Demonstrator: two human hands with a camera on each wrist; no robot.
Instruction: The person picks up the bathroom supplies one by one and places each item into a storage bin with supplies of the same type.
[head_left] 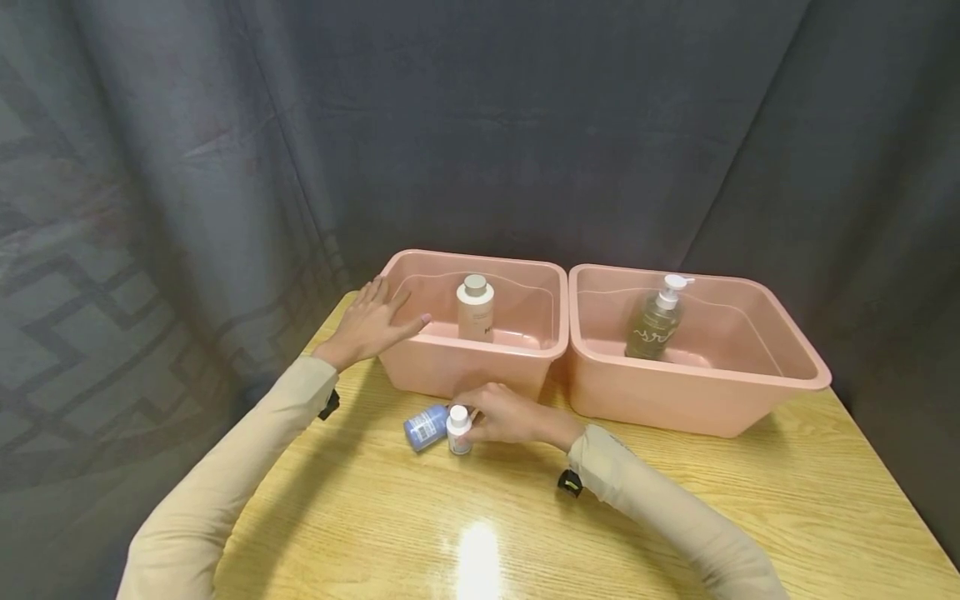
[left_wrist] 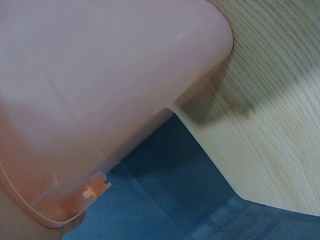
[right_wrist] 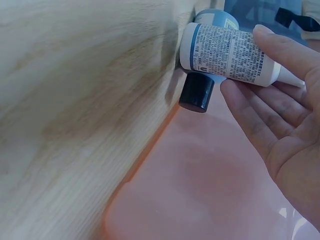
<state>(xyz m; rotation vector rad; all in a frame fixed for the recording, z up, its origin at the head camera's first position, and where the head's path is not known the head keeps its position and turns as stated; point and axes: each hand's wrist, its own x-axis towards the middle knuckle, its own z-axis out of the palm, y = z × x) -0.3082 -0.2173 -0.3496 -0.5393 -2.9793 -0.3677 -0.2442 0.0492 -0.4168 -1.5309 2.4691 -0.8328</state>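
My left hand rests on the left rim of the left pink bin, its fingers spread and straight. At the front of that bin, my right hand holds a small white bottle between thumb and fingers. The right wrist view shows dense print on this white bottle and a narrow white tip. Directly beside it a blue bottle lies on its side on the table. Its black cap points toward the bin. In the left wrist view the bin's outer wall hides most of the left hand.
Inside the left pink bin stands a cream bottle. A second pink bin sits close on the right, with a green pump bottle inside. Both stand on a wooden table, before a dark grey curtain.
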